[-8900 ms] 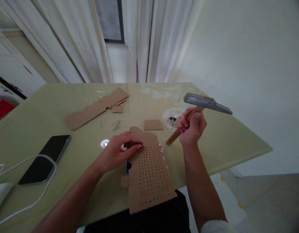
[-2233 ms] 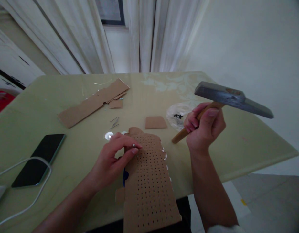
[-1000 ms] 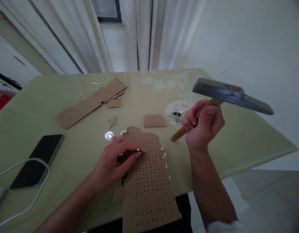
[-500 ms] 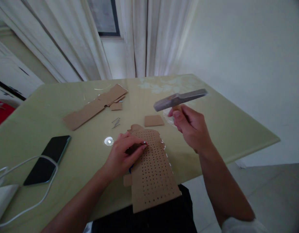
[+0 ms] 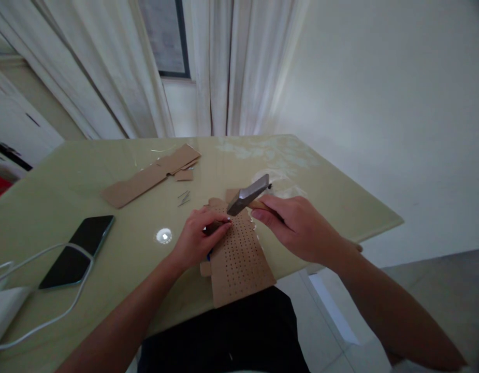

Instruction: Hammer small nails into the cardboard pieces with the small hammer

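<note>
Right hand (image 5: 301, 228) gripped hammer (image 5: 249, 195), head down at nail (image 5: 228, 221) pinched by left hand (image 5: 198, 239) on perforated cardboard (image 5: 239, 254), twelve o'clock edge.

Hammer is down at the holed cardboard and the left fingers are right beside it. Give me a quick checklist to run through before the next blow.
1. Right hand grips the hammer handle firmly: ok.
2. Hammer head sits over the nail spot at the cardboard sheet top edge: ok.
3. Left hand fingertips clear of the hammer face: not ok, they pinch right beside it.
4. Nail upright between the fingers: cannot tell, too small and partly hidden.
5. Cardboard sheet fully backed by the table: not ok, its near end overhangs the edge.
6. Phone and cable away from the strike zone: ok, off to the left.
</note>
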Tool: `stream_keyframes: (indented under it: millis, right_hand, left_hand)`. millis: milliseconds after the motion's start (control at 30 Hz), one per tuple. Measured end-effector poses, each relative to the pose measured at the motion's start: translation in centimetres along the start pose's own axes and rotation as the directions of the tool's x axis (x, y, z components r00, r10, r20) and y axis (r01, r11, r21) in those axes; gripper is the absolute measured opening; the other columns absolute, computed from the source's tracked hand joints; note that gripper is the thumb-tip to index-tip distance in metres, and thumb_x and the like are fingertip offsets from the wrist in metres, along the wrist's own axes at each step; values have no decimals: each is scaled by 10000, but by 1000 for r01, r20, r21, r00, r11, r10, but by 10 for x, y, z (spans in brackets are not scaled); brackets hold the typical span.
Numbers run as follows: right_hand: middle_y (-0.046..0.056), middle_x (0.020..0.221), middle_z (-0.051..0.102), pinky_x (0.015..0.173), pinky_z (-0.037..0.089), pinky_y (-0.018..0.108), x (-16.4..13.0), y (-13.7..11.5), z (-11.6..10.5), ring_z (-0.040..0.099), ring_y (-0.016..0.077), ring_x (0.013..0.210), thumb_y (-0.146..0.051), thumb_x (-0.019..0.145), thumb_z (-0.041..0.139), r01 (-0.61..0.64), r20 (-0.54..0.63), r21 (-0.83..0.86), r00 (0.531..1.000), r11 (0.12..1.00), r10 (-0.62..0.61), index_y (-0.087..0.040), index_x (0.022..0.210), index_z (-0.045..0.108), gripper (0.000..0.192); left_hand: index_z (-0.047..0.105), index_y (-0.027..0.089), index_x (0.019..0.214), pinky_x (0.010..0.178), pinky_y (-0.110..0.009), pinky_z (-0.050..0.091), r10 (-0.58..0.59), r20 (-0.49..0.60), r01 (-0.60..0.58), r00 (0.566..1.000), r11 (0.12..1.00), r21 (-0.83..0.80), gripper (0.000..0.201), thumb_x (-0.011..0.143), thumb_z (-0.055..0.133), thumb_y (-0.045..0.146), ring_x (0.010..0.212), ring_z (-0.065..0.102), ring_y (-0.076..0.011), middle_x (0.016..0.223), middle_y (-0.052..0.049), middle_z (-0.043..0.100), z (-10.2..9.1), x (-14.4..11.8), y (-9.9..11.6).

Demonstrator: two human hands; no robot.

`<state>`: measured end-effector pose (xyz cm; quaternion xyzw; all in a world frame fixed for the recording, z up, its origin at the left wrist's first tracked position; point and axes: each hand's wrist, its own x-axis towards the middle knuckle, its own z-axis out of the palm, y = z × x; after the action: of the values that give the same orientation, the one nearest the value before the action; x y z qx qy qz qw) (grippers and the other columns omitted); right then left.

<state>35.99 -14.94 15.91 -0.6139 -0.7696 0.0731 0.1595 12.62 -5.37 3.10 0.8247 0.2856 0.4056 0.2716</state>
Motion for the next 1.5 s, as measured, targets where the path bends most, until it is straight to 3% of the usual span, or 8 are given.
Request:
stream_keyframes:
  millis: [133,367,567,733,933,1133,1267,1500]
  right_hand:
    - [54,805,718,665,238,328,4,-7,2,580,182,690,-422,1166,537,-30,129,-119,991,992,45,-189,942,700,362]
    - [30,756,684,659,234,331,8,-12,-8,566,184,679,-461,1179,507,-85,33,-92,996,992,88,-196,1008,702,371]
    - [76,837,751,656,202,349,7,-7,2,603,207,705,-455,1173,519,-45,125,-226,989,973,75,-196,1007,716,365]
    - [41,781,708,657,225,340,6,-6,-3,591,199,690,-457,1174,511,-73,21,-132,997,989,77,-202,1045,707,347]
    - [63,801,721,660,199,348,7,-2,10,583,194,693,-428,1167,528,-52,130,-177,989,983,76,-189,951,689,361]
    - [43,777,706,670,251,330,5,-1,10,603,190,703,-436,1172,514,-82,50,-107,995,991,87,-194,992,690,349]
    - [55,818,736,673,251,333,3,1,19,610,193,711,-426,1168,525,-55,115,-133,991,990,71,-196,964,690,349]
    - [20,762,679,676,301,311,-1,5,14,588,174,673,-415,1169,492,-72,-14,35,997,997,73,-187,1001,687,344]
  left_hand:
    - [832,255,994,719,-334,426,19,24,-19,1000,1000,12,85,1019,753,269,731,630,-178,783,4,747,0,0,-1]
    - [840,259,1028,758,-342,460,35,32,-35,999,999,-9,67,1019,775,270,789,671,-188,917,-13,827,2,1,-4]
    - [849,264,1003,738,-344,461,19,39,-19,999,1000,12,73,1011,777,270,783,678,-198,851,-11,806,2,2,-4]
    - [848,270,1024,759,-348,487,1,39,-1,999,1000,-8,75,1011,777,287,816,699,-202,919,-18,833,2,1,-3]
    - [836,265,1017,769,-352,481,35,50,-34,998,999,-16,69,1004,771,246,815,701,-200,907,-10,833,2,1,-4]
    - [832,268,1043,777,-355,481,7,58,-6,998,1000,-13,72,999,778,255,837,703,-206,946,-12,842,3,1,-4]
    - [827,262,1025,774,-362,490,13,64,-12,998,1000,-10,74,1004,758,243,840,697,-209,930,-12,832,3,1,-3]
    - [826,253,1172,938,-398,610,-53,97,59,994,997,-59,226,975,812,363,1018,755,-236,1198,-80,801,0,2,2]
